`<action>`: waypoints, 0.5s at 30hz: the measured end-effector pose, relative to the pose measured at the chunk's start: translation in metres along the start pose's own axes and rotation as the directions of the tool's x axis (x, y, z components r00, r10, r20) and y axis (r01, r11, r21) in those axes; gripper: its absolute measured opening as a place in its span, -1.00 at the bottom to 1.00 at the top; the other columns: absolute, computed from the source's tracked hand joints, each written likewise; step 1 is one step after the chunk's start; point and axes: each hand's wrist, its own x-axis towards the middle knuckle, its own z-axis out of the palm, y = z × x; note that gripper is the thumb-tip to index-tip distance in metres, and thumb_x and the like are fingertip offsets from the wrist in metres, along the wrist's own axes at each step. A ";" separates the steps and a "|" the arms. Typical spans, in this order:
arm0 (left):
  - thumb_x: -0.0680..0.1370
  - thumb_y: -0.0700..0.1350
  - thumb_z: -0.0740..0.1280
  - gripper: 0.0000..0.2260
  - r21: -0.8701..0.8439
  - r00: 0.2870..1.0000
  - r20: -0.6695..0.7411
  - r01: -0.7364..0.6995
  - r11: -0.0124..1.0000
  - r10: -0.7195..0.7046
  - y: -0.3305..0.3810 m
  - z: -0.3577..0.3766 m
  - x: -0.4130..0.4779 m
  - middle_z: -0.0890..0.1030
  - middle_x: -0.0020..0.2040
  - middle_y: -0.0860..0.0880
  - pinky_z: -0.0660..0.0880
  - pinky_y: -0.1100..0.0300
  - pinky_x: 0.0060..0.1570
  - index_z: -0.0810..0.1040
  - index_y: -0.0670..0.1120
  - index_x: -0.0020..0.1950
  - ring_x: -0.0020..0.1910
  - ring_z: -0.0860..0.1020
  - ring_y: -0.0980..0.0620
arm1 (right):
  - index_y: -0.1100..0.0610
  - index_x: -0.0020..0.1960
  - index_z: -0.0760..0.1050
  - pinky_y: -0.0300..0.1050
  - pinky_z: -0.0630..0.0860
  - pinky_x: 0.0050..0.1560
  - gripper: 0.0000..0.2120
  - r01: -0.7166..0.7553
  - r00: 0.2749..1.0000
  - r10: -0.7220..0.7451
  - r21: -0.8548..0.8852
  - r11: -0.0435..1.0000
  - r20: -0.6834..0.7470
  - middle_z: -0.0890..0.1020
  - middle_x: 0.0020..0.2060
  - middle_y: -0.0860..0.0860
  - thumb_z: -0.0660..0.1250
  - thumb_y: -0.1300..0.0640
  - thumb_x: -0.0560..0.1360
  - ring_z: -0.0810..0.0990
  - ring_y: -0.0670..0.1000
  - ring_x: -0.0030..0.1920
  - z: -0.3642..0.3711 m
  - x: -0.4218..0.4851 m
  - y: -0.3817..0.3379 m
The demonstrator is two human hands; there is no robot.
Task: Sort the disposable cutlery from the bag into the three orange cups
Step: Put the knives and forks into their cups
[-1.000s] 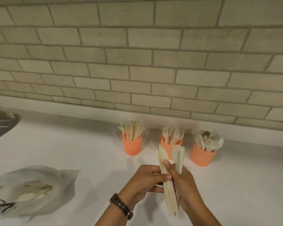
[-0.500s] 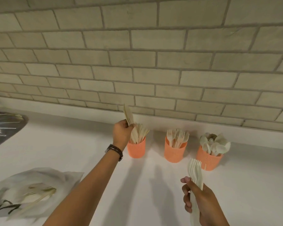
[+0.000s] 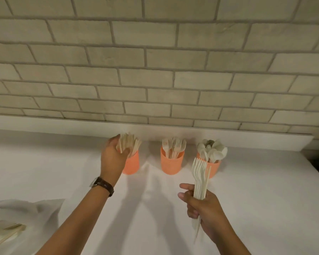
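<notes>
Background: pale brick wall above a white counter.

Three orange cups stand in a row near the wall, apart from one another.
- Left cup: holds knives, handles down.
- Middle cup: holds forks, tines up.
- Right cup: holds spoons, bowls up.

Left hand: reaches out to the left cup. The fingers are behind the tops of the knives and the thumb is in front, so the hand is curled round them, above the rim. A watch with a dark strap sits on this wrist.

Right hand: held nearer the camera, in front of the right cup and clear of the counter. The fingers are wrapped round a bundle of forks, upright, with the tines at the top and the handle ends sticking out below the fist. One thinner, darker piece lies along the right edge of the bundle; what kind it is, I cannot tell.

Bag: pale and crumpled, lying flat on the counter at the lower left, well apart from the cups. More pale cutlery lies at its near edge, partly cut off by the frame.
</notes>
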 end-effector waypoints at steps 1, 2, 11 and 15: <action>0.44 -0.19 0.42 -0.60 -0.024 0.999 0.017 -0.028 0.999 0.028 0.010 0.000 -0.015 0.50 0.24 -0.04 0.44 0.24 0.07 0.50 -0.10 0.27 0.10 0.51 -0.02 | 0.28 0.00 0.59 -0.23 0.21 -0.52 -0.70 -0.001 1.000 0.001 0.005 1.000 0.016 0.46 -0.46 0.04 0.50 0.39 0.28 0.28 -0.06 -0.57 0.000 -0.001 -0.001; 0.44 -0.16 0.42 -0.69 -0.072 0.996 0.058 -0.056 0.996 0.060 0.019 0.001 -0.032 0.53 0.18 -0.01 0.42 0.37 -0.02 0.56 -0.06 0.18 0.03 0.53 0.02 | 0.29 -0.01 0.59 -0.23 0.23 -0.52 -0.67 -0.005 0.999 0.005 0.011 1.000 0.032 0.50 -0.41 0.06 0.50 0.41 0.25 0.29 -0.05 -0.56 0.000 -0.002 -0.002; 0.43 -0.09 0.43 -0.96 -0.252 0.839 0.526 -0.003 0.968 0.139 0.057 0.030 -0.142 0.58 -0.12 0.10 0.35 0.54 -0.16 0.68 0.04 -0.17 -0.12 0.52 0.31 | 0.31 -0.18 0.62 -0.23 0.33 -0.48 -0.81 0.006 0.983 0.004 -0.059 0.998 0.182 0.37 -0.58 0.09 0.36 0.33 0.21 0.34 -0.02 -0.55 0.001 -0.015 0.000; 0.42 -0.15 0.44 -0.88 -0.316 0.754 0.649 0.144 0.938 0.103 0.061 0.033 -0.143 0.57 0.00 -0.02 0.49 0.38 -0.10 0.70 -0.15 -0.10 -0.05 0.60 0.10 | 0.30 -0.06 0.61 -0.22 0.35 -0.48 -0.69 -0.023 0.966 0.045 -0.088 0.996 0.253 0.45 -0.62 0.04 0.27 0.36 0.23 0.38 -0.02 -0.57 0.002 -0.020 0.001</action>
